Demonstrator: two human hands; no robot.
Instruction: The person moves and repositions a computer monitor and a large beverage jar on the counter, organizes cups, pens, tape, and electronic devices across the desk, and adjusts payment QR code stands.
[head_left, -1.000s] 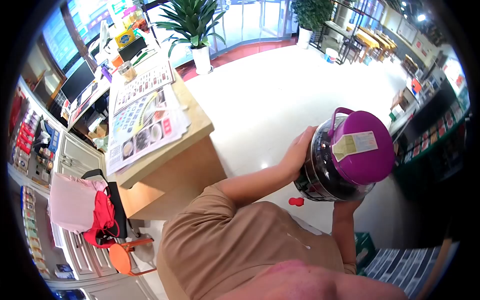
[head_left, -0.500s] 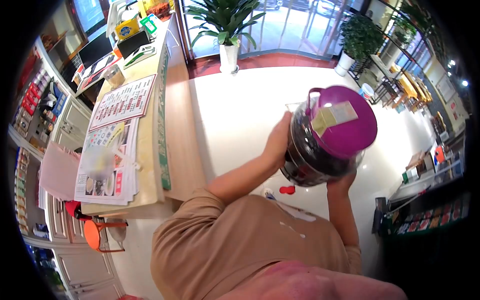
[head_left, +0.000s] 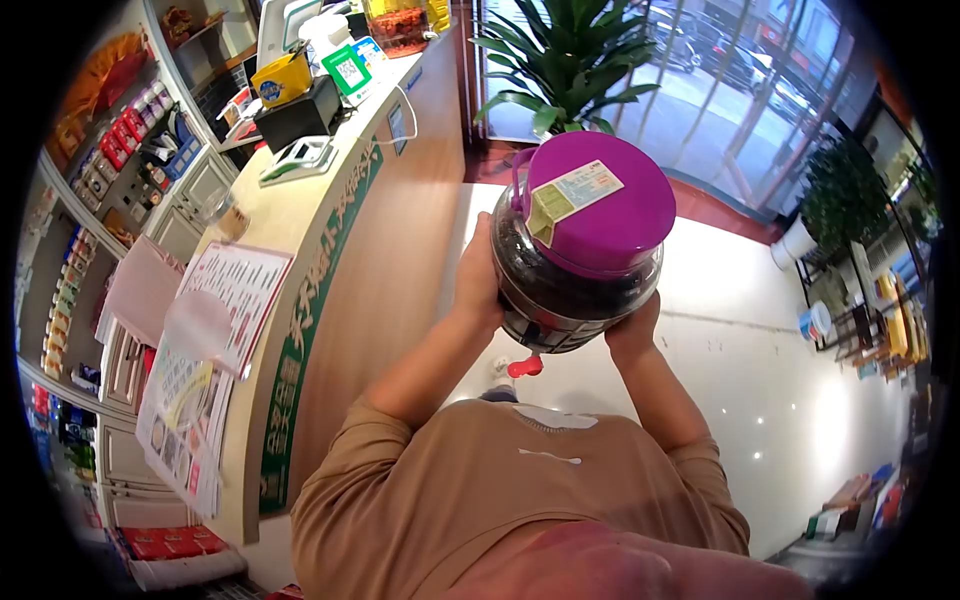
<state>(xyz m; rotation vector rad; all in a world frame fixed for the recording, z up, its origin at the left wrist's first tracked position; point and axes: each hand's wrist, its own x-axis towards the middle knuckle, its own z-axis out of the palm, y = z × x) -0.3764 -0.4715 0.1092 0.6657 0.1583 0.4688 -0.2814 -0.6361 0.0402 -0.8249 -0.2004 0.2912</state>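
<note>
A large glass jar (head_left: 560, 290) with dark contents is held up in front of my chest. Its purple lid (head_left: 612, 215) carries a paper label and a loop handle at the left. A red tap (head_left: 525, 367) sticks out below the jar. Against the jar's left side presses my left hand (head_left: 478, 275), with its fingers partly hidden behind the glass. My right hand (head_left: 635, 325) supports the lower right side, and its fingers are mostly hidden by the jar.
At the left runs a long counter (head_left: 335, 215) with menu sheets (head_left: 235, 300), a glass cup (head_left: 226, 217) and a card terminal (head_left: 298, 160). A potted plant (head_left: 570, 60) stands beyond the jar. Shelving (head_left: 870, 300) is at the right.
The view has swung to the right, bringing the counter's front alongside. The jar, still between both hands, now appears further left in view and more upright.
</note>
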